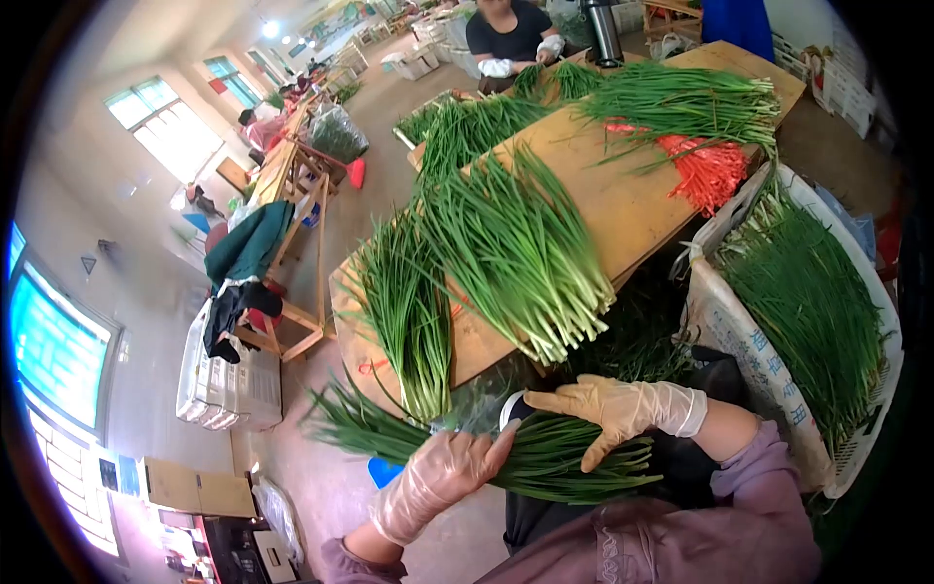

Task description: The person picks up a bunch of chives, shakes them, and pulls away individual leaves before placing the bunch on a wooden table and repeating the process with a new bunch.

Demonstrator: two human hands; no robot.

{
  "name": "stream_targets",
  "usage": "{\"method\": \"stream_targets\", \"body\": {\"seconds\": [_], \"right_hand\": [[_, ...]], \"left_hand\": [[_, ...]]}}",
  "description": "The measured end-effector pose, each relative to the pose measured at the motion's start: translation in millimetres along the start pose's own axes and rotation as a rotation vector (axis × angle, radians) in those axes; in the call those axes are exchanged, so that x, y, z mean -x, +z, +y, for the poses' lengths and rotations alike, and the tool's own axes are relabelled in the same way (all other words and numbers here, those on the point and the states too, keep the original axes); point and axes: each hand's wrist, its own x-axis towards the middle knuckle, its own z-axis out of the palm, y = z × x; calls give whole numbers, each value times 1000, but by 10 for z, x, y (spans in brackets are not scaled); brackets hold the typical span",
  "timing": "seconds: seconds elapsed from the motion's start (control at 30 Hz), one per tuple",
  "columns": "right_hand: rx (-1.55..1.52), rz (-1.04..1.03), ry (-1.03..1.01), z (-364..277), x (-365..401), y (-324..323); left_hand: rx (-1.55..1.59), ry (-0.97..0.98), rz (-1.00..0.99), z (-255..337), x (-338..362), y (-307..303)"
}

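A bunch of long green chives lies across my lap, its leaves reaching out to the left. My left hand, in a clear plastic glove, is closed around the middle of this bunch with the thumb on top. At its right part, my right hand in a pale glove spreads its fingers and thumb over the leaves. On the wooden table in front of me rest a big pile of chives with white stem ends and a narrower pile to its left.
At my right stands a lined white crate full of chives. Red ties lie on the table beside another chive pile. A co-worker sits across the table. Stacked white crates and a wooden rack stand left.
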Motion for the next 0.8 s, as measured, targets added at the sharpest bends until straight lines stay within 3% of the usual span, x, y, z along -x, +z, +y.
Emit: {"method": "stream_targets", "body": {"seconds": [0.03, 0.07, 0.13, 0.17, 0.2, 0.27, 0.3, 0.33, 0.37, 0.4, 0.47, 0.53, 0.57, 0.6, 0.67, 0.73, 0.8], "right_hand": [[-323, -84, 37, 7, 91, -31], [-313, -77, 39, 36, 195, -33], [-734, 170, -255, 107, 401, -24], [-506, 256, -198, -5, 539, -187], [-496, 262, -199, -159, 669, -325], [-253, 516, -53, -398, 885, -579], [-290, 599, -81, -409, 938, -729], [-329, 681, -111, -421, 980, -882], [-556, 743, -135, -580, 973, -1031], [-419, 775, -86, -589, 998, -1255], [-238, 815, -100, -566, 952, -1641], [-82, 916, 97, -169, 908, -1955], [-18, 941, 252, 85, 869, -2057], [-23, 937, 251, 191, 865, -2095], [546, 934, 787, 372, 847, -2125], [693, 944, 322, 1001, 841, -2058], [505, 798, 223, 636, 622, -1685]], "left_hand": [[-76, 23, 38, -93, -127, -43], [-71, 41, 47, -199, -316, -117], [-53, 112, 181, -444, -700, -121], [-41, 70, 133, -515, -913, -216], [-38, 111, 215, -669, -1154, -228], [-65, 141, 280, -910, -1653, -351], [-82, 178, 411, -1064, -1914, -338], [-46, 207, 422, -1219, -2124, -389], [-24, 204, 471, -1369, -2340, -366], [0, 171, 399, -1527, -2523, -334], [-239, -52, 487, -1696, -2820, -111], [-266, -391, 421, -1801, -2904, 124], [-226, -463, 414, -1825, -2829, 220], [-226, -465, 408, -1839, -2705, 336], [-172, -515, 368, -1809, -2326, 567], [75, -583, 212, -1659, -1834, 757], [347, -590, 179, -1457, -1328, 1042]]}}
